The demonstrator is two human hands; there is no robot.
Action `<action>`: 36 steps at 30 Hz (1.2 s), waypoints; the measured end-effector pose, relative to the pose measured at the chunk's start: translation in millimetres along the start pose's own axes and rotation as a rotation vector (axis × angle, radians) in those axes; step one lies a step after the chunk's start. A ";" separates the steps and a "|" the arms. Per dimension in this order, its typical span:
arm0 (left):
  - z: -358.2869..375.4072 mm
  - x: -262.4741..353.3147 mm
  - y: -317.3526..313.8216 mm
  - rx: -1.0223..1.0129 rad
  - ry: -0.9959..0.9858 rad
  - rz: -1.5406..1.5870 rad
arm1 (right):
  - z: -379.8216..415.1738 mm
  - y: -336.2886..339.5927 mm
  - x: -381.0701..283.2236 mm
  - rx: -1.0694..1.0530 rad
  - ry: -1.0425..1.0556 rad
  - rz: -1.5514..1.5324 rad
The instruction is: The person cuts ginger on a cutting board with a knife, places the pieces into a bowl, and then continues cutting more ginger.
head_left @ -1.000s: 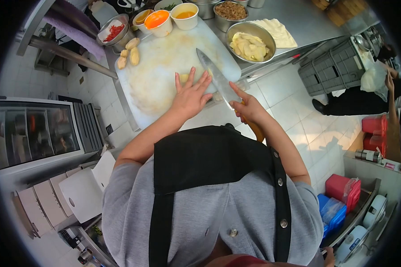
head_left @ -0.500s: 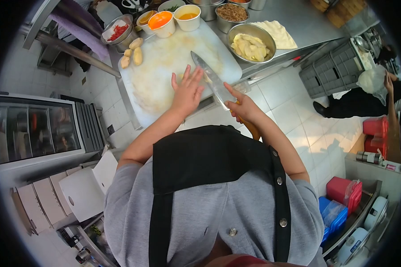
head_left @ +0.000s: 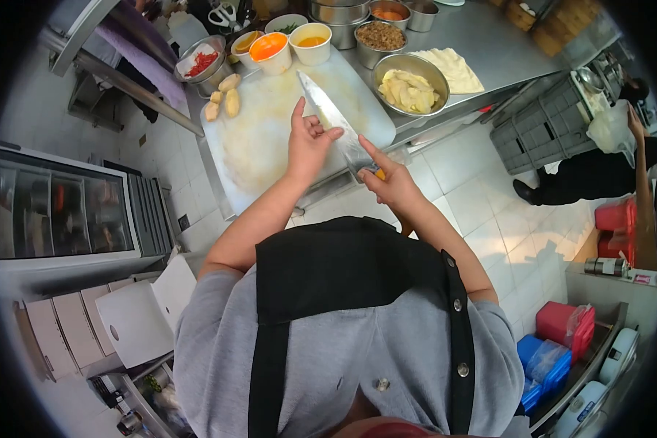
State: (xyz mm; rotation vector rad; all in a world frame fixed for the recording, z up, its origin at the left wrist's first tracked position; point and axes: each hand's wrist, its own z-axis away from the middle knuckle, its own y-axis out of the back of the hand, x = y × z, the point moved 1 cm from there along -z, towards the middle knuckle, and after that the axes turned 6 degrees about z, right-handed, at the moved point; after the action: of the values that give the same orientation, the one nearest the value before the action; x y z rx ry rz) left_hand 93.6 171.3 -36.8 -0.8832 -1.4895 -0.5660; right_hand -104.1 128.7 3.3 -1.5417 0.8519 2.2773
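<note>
My right hand [head_left: 393, 184] is closed round the handle of a large kitchen knife [head_left: 331, 115], index finger stretched along the blade. The knife slants up and left over the white cutting board [head_left: 252, 150]. Beside the blade is my left hand [head_left: 310, 146], its index finger raised, the other fingers part curled and the thumb at the blade's flat side. Several peeled pale yellow pieces [head_left: 231, 102], perhaps ginger, lie at the board's far left. To the right of the board, a metal bowl [head_left: 442, 109] holds pale yellow slices [head_left: 409, 91].
Along the board's far edge stand a bowl of orange liquid [head_left: 269, 47], a bowl of yellow liquid [head_left: 311, 40] and a metal bowl with red strips [head_left: 201, 64]. A pot of brown mince [head_left: 381, 35] and a pale cloth [head_left: 456, 71] are behind. Another person [head_left: 584, 160] stands right.
My left hand has gone from spread fingers to part curled, with its thumb now at the blade. The knife has shifted slightly up and left. The view has moved a little.
</note>
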 end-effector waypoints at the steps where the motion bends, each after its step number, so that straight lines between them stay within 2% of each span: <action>1: -6.3 2.5 0.1 0.014 0.028 0.021 | 0.2 4.1 0.7 -0.022 0.001 0.022; 3: -17.7 9.5 0.7 0.033 0.085 0.140 | 2.8 8.4 3.5 -0.041 0.010 0.042; 6: -28.8 25.7 3.7 0.017 0.192 0.141 | 7.3 10.1 7.2 -0.017 0.019 0.017; 12: -23.3 28.0 -15.9 -0.176 0.411 0.393 | 9.7 16.9 9.2 0.018 -0.003 -0.077; 15: -21.6 26.7 -22.6 -0.267 0.503 0.628 | 7.8 21.1 10.5 0.021 0.013 -0.100; 21: -35.0 21.7 -29.8 -0.184 0.506 0.558 | 0.7 24.6 7.8 0.087 -0.003 -0.120; 24: -43.7 22.0 -35.5 -0.221 0.493 0.473 | 0.6 30.8 7.2 0.122 -0.004 -0.121; 26: -52.2 19.9 -38.3 -0.290 0.511 0.246 | 1.6 40.7 8.9 0.158 0.005 -0.111; 27: -57.3 19.0 -39.5 -0.324 0.516 0.133 | 0.2 46.7 13.8 0.209 0.020 -0.166; 30: -69.8 15.4 -45.7 -0.474 0.564 0.066 | -0.9 73.2 28.7 0.364 0.043 -0.270; 33: -78.4 31.4 -74.8 -0.367 0.569 0.030 | 12.3 112.1 18.8 0.479 0.012 -0.251; 36: -97.9 26.0 -104.1 -0.355 0.491 0.043 | 15.9 123.6 27.9 0.574 0.100 -0.315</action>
State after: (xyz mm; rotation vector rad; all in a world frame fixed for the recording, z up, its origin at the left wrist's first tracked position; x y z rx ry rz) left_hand 71.1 38.3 17.1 -0.9588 -0.9367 -0.9584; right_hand -191.2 37.1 21.8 -1.4017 1.0794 1.5642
